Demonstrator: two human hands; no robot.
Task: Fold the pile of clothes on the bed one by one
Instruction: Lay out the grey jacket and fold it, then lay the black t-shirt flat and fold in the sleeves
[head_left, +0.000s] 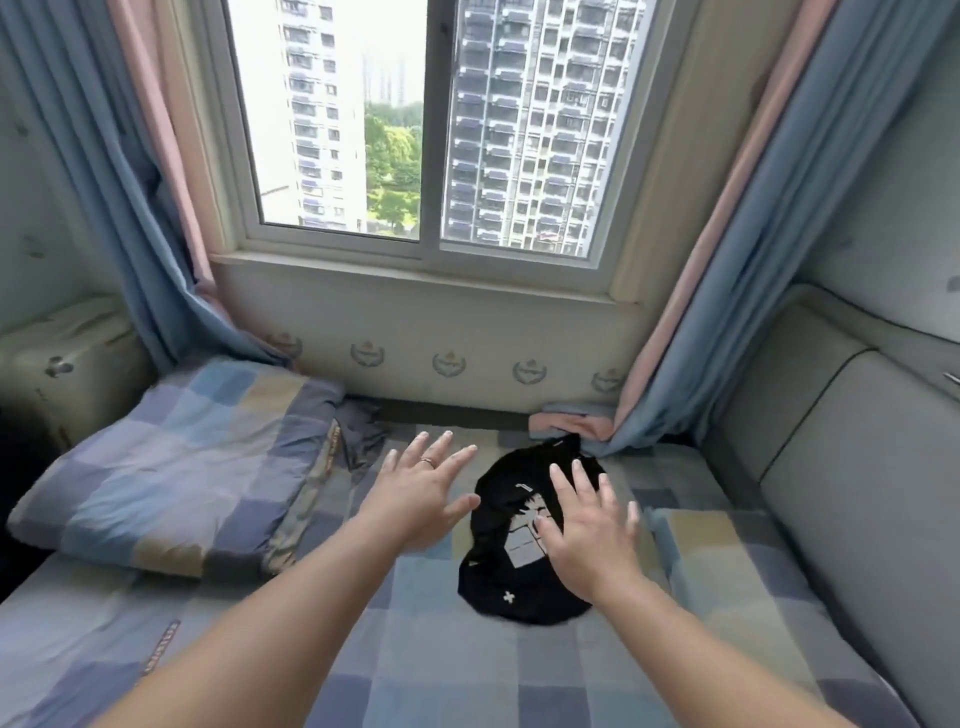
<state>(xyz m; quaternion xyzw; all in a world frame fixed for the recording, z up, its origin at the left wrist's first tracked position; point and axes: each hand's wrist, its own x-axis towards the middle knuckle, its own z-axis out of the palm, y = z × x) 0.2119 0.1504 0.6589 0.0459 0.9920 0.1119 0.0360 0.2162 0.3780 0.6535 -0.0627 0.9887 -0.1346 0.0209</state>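
Right hand (587, 530) fingers spread, holding nothing, over crumpled black garment with white print (493, 577); contact unclear. Left hand (421, 501) also splayed, empty, just left of garment. Beneath both, blue-grey checked bed sheet (415, 649). Farther left, folded checked quilt (171, 467). Beyond fingertips, white-framed window (431, 130).
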